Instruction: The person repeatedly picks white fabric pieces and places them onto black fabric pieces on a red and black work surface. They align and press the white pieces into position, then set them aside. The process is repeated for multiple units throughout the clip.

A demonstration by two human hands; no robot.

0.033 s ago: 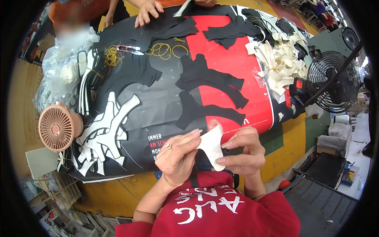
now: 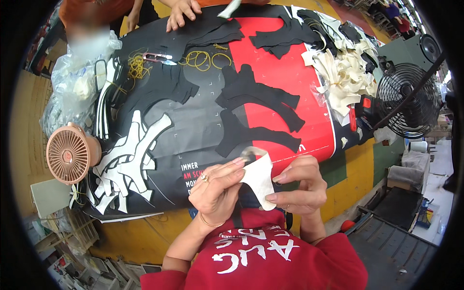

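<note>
Both my hands hold a cream-white cut fabric piece in front of my chest. My left hand, with a ring on one finger, pinches its left edge. Thumb and fingers of my right hand grip its right edge lower down. The piece's upper end curls over into a loop. Just beyond it, black cut pieces of a similar curved shape lie on the table, some overlapping. To the left is a loose pile of white pieces with dark edges.
A pink fan stands at the left edge, near a clear plastic bag. Thread snips lie by yellow bands. Cream scraps and a black fan are right. Across the table, a co-worker's hand rests near black pieces.
The upper end of the cream-white piece now curls into a more open loop. Across the table, a white piece near the co-worker has shifted slightly right. My hands have barely moved.
</note>
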